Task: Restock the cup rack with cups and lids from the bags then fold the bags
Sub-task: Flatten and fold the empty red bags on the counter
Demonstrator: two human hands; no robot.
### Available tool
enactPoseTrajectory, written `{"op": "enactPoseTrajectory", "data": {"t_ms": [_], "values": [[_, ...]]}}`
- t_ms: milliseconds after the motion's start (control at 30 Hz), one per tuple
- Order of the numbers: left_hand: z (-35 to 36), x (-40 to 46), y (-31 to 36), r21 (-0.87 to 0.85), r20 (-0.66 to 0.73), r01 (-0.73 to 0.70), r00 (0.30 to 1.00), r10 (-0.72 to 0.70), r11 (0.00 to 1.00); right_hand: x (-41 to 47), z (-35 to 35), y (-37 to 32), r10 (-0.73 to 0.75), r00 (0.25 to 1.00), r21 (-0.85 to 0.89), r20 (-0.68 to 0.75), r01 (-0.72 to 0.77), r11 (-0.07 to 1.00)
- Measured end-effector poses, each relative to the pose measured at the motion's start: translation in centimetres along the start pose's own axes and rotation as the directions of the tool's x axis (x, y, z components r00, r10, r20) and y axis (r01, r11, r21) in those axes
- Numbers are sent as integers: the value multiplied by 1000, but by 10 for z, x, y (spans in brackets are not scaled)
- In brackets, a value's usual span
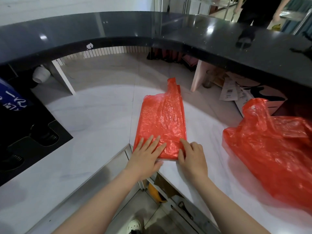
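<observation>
A red plastic bag (pixel 161 120) lies flattened into a long strip on the white counter (pixel 94 119), its handles pointing away from me. My left hand (pixel 146 157) presses flat on the bag's near end with straight fingers. My right hand (pixel 192 155) is at the bag's near right corner, fingers curled on the plastic edge. A second red bag (pixel 273 147), loose and crumpled, sits on the counter to the right. The black cup rack (pixel 33 137) stands at the left edge with round dark openings.
A raised black glossy ledge (pixel 168 36) curves around the far side. White papers (pixel 231 92) and a box lie under it at right. A white bowl-like object (pixel 41 74) sits at far left. A person in black (pixel 260 10) stands beyond the ledge.
</observation>
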State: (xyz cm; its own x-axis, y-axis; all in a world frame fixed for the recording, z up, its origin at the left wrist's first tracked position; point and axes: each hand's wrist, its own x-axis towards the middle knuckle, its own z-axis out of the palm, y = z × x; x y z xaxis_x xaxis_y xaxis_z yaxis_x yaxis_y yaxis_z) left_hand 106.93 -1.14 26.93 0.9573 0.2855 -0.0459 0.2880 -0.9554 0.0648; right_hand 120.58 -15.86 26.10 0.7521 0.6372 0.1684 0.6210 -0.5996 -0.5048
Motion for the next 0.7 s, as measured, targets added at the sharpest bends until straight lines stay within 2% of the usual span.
{"op": "enactPoseTrajectory", "data": {"t_ms": [33,100,133,200,267,367,567,700], "values": [[4,0,0,0,21,19,1000,-19,1000,-2,0,-1,-48,998,-80,-28,46,996],[9,-2,1,-6,28,46,999,-46,999,-5,-1,-3,-237,971,-186,-15,230,955],[10,-3,1,-6,23,62,998,-62,998,-4,-1,-3,-324,945,-197,42,325,925],[11,-7,3,-7,5,101,995,-101,995,2,-2,-2,-364,907,-193,212,404,894],[12,-8,5,-22,-3,144,990,-144,989,7,-1,0,-319,878,-207,356,408,889],[12,-9,8,-39,2,182,983,-182,983,12,2,2,-272,852,-230,448,404,885],[12,-10,10,-19,26,303,953,-302,953,14,3,1,-228,866,-239,446,360,902],[13,-15,2,-4,44,271,962,-270,963,12,-1,0,-240,886,-138,396,316,939]]}}
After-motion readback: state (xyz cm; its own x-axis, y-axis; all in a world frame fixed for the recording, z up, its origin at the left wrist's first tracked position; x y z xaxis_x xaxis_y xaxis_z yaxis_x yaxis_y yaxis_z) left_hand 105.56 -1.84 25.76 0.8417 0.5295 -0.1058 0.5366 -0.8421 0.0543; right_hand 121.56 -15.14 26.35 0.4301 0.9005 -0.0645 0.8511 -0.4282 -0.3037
